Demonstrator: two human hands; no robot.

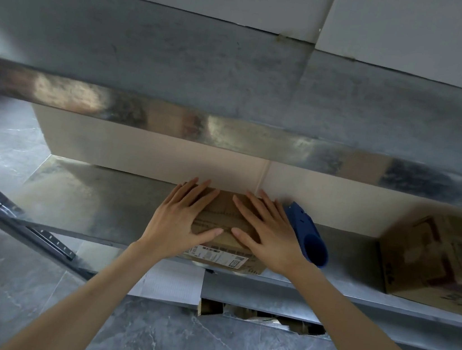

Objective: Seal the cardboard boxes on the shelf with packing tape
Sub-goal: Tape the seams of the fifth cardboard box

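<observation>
left hand (pixel 179 221), right hand (pixel 267 232) flat, spread on box (pixel 225 218) | blue dispenser (pixel 308 238) just right | second box (pixel 436 257) well apart

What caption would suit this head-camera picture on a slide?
Both hands, left and right, press flat on a small cardboard box on a metal shelf, blue tape dispenser alongside.

A small box (pixel 224 227) sits at the shelf (pixel 97 201) front edge, both hands flat on its top (left hand (pixel 179 221), right hand (pixel 269 232)). A tape dispenser (pixel 307 234) lies just right; another box (pixel 436 260) stands farther right.
</observation>
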